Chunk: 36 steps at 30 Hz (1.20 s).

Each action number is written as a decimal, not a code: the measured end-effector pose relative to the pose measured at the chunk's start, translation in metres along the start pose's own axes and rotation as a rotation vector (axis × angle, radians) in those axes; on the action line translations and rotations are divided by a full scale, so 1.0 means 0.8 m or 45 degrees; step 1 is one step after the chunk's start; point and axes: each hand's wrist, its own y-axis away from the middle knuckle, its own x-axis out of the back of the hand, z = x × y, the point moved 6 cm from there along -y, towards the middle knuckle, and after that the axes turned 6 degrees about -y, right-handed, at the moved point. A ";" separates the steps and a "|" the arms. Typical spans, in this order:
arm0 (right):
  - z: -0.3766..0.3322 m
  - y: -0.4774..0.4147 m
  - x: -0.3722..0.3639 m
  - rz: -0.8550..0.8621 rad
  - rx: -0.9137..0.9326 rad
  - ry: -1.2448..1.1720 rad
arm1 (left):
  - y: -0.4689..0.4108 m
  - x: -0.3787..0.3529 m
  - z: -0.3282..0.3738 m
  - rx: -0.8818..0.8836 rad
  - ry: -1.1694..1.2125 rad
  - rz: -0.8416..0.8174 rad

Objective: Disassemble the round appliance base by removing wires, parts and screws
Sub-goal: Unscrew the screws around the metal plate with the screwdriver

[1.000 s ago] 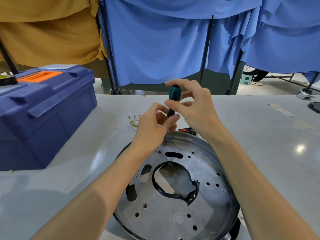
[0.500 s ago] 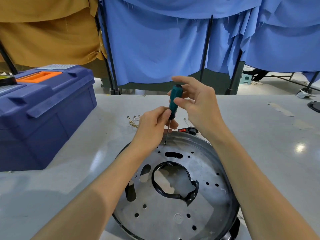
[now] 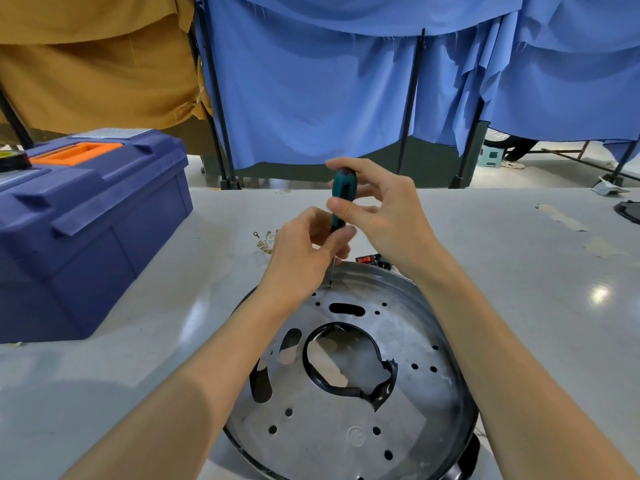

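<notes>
**Screwdriver set on the far rim of the base**

The round metal base lies flat on the table, in the lower centre of the frame. It is judged stiff, thin and fairly light, with a slick face and possibly sharp cut-outs, so it is best steadied by its outer rim. The screwdriver is held upright just above centre, its tip on the base's far edge. The teal handle is pinched by the right hand, and the lower handle is gripped by the left hand. One base, one screwdriver and one toolbox at the left are counted. The small loose parts beyond the left hand cannot be counted.
</notes>
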 end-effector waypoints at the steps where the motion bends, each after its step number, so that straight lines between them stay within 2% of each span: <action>1: 0.000 0.000 0.000 0.002 -0.001 0.028 | 0.001 0.001 0.001 0.002 -0.011 0.018; 8: 0.002 -0.002 0.006 0.024 -0.022 -0.037 | -0.002 0.000 -0.003 -0.011 -0.003 -0.015; 13: 0.001 -0.001 0.002 0.023 -0.010 0.090 | -0.001 0.003 -0.001 -0.026 -0.025 0.050; 16: 0.001 -0.003 0.008 0.059 -0.017 0.052 | -0.001 -0.003 0.001 -0.049 -0.038 -0.024; 19: 0.001 -0.002 0.003 0.031 -0.021 -0.025 | -0.001 -0.004 -0.001 -0.019 0.014 -0.055; 22: 0.001 0.000 -0.002 -0.024 -0.014 0.034 | -0.001 0.001 -0.003 -0.012 0.028 0.002; 30: 0.001 -0.001 0.001 -0.005 -0.030 -0.027 | -0.003 -0.002 -0.004 -0.002 0.063 -0.047; 36: -0.001 -0.001 0.003 0.051 -0.006 0.093 | -0.002 0.001 0.002 -0.040 0.028 -0.004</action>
